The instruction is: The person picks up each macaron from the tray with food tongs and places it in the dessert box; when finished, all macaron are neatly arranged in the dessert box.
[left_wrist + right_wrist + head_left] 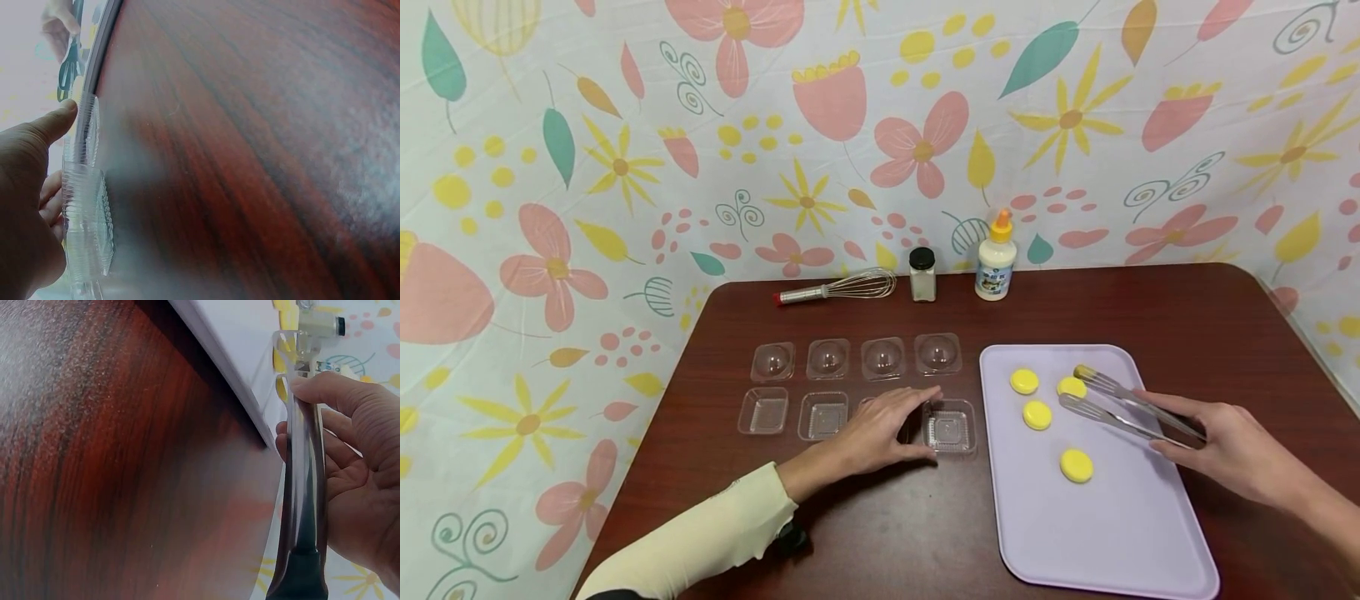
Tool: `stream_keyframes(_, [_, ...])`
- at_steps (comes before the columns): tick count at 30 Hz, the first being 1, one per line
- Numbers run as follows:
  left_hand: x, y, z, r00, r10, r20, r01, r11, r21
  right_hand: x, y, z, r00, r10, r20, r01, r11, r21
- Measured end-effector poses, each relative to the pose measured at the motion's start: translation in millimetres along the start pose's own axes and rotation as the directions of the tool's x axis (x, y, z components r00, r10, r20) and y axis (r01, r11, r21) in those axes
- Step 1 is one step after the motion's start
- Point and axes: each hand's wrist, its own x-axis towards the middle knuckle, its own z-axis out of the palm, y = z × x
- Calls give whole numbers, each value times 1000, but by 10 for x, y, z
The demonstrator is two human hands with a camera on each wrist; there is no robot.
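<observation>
My right hand [1236, 446] holds a pair of metal tongs [1138, 408] over the lilac tray [1120, 525]. Between the tongs' spread tips lies a round yellow disc [1070, 387]; several more like this yellow disc [1077, 466] are on the tray. In the right wrist view, my thumb presses along the tongs [305, 475], with fingers behind. My left hand [880, 429] is at the rightmost clear plastic container [951, 427] of the front row, index finger at its far left corner, straight thumb at its near left corner. That hand partly hides another container beneath it.
More open clear containers [764, 411] stand to the left. Behind them is a row of domed clear lids [883, 358]. Along the table's back edge are a whisk [842, 287], a black-capped jar [922, 275] and a squeeze bottle [996, 258], before a flowered cloth [700, 167].
</observation>
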Motion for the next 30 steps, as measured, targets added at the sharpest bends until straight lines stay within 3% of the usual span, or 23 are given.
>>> stream_keyframes(6, [0,-2,4,1000,8,-9,-8,1000,9,-3,23,9,998,-45,-38,45,999,5])
stream_keyframes(13, [-2,-14,12,1000,14,-17,-13,1000,17,-1,14,24,999,-30,-40,31,999,19])
stream_keyframes(22, [0,-24,20,1000,6,-8,-6,1000,5,16,-7,8,990,-84,-112,85,996,2])
stream_keyframes(30, [-4,-19,9,1000,10,-11,-10,1000,-3,79,-204,-29,977,-151,-151,155,988,15])
